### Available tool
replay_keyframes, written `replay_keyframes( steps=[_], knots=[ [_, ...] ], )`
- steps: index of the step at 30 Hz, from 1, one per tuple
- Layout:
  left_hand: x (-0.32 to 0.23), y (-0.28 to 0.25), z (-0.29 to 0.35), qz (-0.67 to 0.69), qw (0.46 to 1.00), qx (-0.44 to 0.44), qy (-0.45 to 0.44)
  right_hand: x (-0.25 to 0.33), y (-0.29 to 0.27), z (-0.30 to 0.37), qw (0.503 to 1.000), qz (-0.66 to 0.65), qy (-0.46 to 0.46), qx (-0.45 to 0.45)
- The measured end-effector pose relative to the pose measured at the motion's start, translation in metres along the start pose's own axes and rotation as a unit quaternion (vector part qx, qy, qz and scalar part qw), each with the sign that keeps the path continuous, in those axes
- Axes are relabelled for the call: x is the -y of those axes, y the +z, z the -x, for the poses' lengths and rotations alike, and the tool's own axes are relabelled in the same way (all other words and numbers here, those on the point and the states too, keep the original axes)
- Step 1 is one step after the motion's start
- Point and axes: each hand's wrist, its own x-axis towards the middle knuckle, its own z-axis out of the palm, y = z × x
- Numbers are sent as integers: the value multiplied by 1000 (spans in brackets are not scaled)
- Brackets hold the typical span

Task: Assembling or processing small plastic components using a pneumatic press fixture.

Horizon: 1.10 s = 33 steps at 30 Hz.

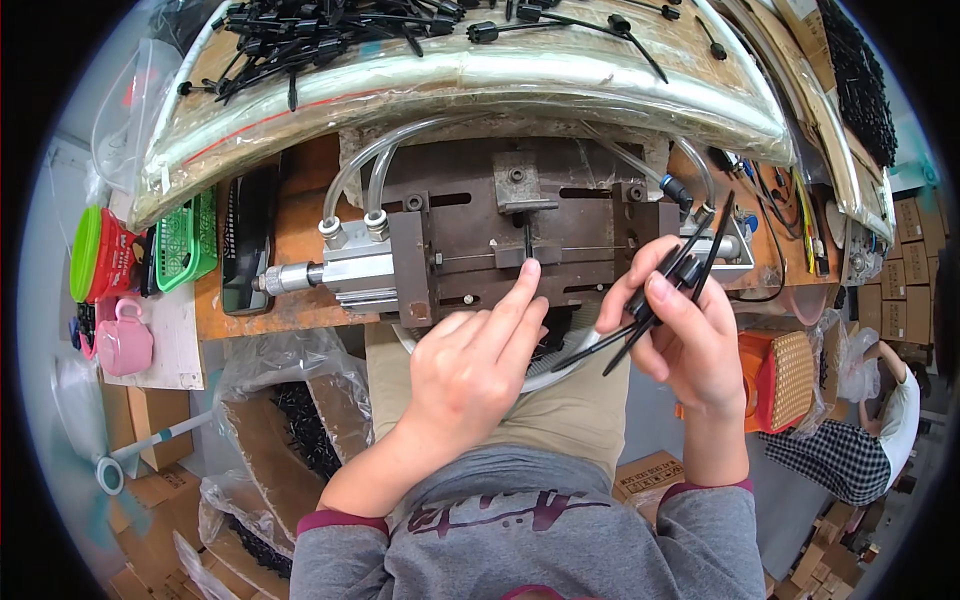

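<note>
Dark brown steel fixture (465, 222) sits on the orange-brown wooden worktop (300, 185), a silver metal cylinder (362, 280) at its left end and clear plastic hoses (343, 182) arching over the far side. Beyond it, a raised tray with a plastic-wrapped rim (450, 76) crowds the far edge, heaped with thin black plastic straps (310, 42). To the left I see a long black tray (248, 245), a green lattice basket (186, 240), a red tub with a bright green rim (103, 258) and, nearer, a pink plastic mug (125, 342).

The person's left hand (465, 365) points its index finger onto the fixture's middle, by a slim black piece; the other fingers curl, and I can't tell whether the hidden thumb grips anything. The right hand (700, 345) has thumb and fingers clamped on a few black straps with round heads (688, 268), held up before the fixture's right end, partly hiding it.

Dark lettering crosses the grey shirt (520, 535); white printing marks the red tub, and black print the brown cartons (905, 255) at far right.
</note>
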Motion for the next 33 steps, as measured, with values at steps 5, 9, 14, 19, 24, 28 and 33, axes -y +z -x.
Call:
replay_keyframes(
  steps=[5, 9, 14, 19, 24, 28, 33],
  knots=[
    [0, -1, -2, -11, 1000, 17, -2, -8, 6, 6, 999, 20, -11, -43],
    [0, -1, -5, 22, 1000, 13, -14, -12, 2, 9, 999, -41, -15, -22],
    [-8, -4, -8, 301, 950, -17, -76, -21, 7, 6, 988, -149, 22, 27],
    [-12, -7, -7, 401, 909, 19, -111, -25, 6, 3, 978, -197, 18, 64],
    [-5, -17, -7, 370, 928, -1, -30, -22, 9, 2, 969, -228, 47, 84],
    [-13, -9, -1, 380, 923, -25, -51, -25, 11, 0, 957, -264, 40, 111],
    [-4, -11, -4, 272, 960, -71, -10, -23, 10, -1, 951, -284, 41, 114]
  ],
)
